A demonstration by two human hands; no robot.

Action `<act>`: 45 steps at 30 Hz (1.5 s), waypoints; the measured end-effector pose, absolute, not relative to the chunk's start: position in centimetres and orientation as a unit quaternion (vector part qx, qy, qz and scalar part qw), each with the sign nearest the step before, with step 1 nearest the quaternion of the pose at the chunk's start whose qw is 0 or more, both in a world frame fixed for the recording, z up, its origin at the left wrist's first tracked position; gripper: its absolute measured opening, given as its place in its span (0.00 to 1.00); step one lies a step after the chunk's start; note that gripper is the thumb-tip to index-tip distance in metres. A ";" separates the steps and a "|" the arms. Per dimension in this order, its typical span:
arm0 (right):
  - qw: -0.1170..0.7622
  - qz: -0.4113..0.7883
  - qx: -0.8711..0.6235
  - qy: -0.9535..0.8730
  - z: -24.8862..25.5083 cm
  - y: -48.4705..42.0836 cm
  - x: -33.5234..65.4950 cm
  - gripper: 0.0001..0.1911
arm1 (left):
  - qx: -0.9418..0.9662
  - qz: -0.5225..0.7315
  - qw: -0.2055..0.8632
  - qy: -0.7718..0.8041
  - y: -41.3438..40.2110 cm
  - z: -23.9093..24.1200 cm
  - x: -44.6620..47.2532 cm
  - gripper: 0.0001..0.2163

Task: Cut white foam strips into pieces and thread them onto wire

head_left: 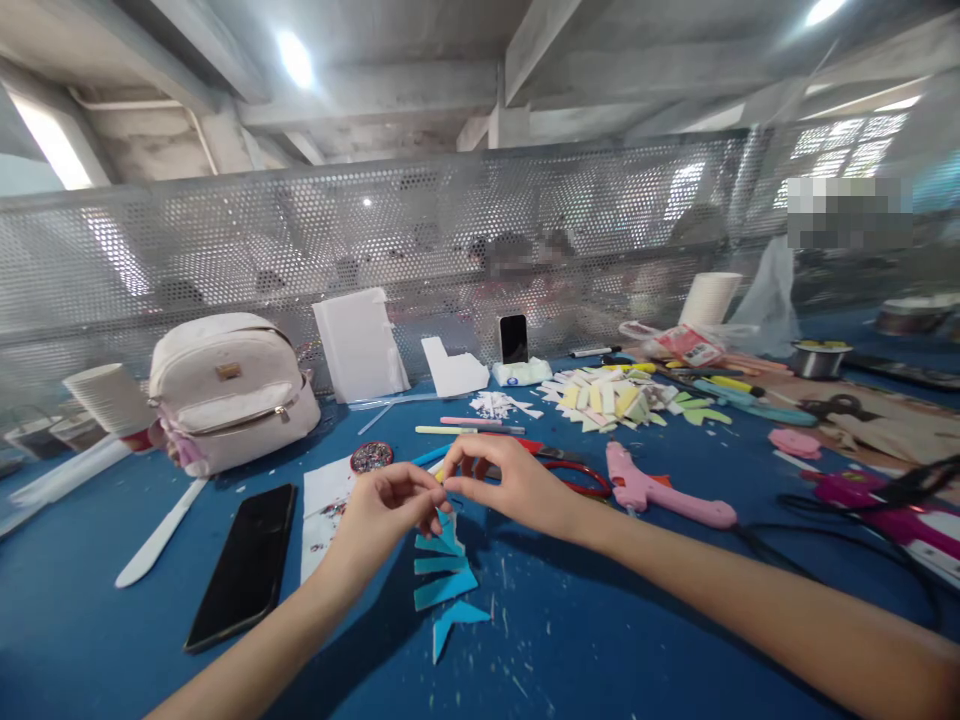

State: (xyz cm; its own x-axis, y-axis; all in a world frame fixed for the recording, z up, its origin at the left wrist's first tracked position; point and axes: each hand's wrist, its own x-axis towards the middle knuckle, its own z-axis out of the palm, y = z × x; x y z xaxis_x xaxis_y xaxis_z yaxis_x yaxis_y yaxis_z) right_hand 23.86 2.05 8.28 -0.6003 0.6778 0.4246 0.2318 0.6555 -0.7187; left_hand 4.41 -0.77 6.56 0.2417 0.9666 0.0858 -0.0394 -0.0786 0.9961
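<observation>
My left hand [391, 503] and my right hand [514, 485] meet above the table, thumbs and fingers pinched together. Between their fingertips shows a small yellow piece [440, 477], mostly covered by the fingers. Directly below lie several blue cut pieces [444, 585], some with pointed ends. Behind my right hand are red-handled scissors [596, 484], partly hidden by it. A round dish of glitter-like bits [372, 457] stands just beyond my left hand, beside a white sheet [315, 532] with dark specks.
A black phone [244, 565] and a white backpack [232, 390] are at left. To the right lie a pink glue gun [675, 492] and its dark cable. Yellow and white strips [611, 395] are heaped farther back. A perforated metal screen [420, 240] closes off the rear.
</observation>
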 end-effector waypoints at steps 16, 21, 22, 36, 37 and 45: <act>0.374 0.186 -0.279 -0.865 8.4 1.0 23.8 0.06 | 0.468 0.486 0.629 0.386 -0.4 5.3 4.2 0.19; 0.357 0.179 -0.280 -0.873 8.3 1.1 23.7 0.06 | 0.502 0.496 0.585 0.399 -0.1 5.3 4.1 0.18; 0.357 0.186 -0.275 -0.873 8.2 1.2 23.7 0.06 | 0.516 0.495 0.572 0.401 0.0 5.3 4.1 0.18; 0.256 0.569 -0.276 -0.731 7.2 2.5 23.7 0.14 | 0.745 0.461 0.313 0.367 -1.1 6.6 3.3 0.04; 0.244 0.592 -0.275 -0.717 7.3 2.6 23.9 0.15 | 0.751 0.467 0.294 0.362 -1.1 6.6 3.2 0.05; 0.235 0.661 -0.298 -0.647 6.8 3.1 24.1 0.09 | 0.757 0.494 0.257 0.341 -1.4 6.6 3.3 0.05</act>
State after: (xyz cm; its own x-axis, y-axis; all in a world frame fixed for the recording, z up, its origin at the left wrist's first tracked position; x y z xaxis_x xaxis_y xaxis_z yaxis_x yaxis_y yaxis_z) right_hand 24.06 3.06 6.76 -0.7124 0.6959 -0.0904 0.0750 -0.0526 -0.9958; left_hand 3.28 -1.36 6.64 0.2797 0.7704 0.5729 0.2624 -0.6353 0.7263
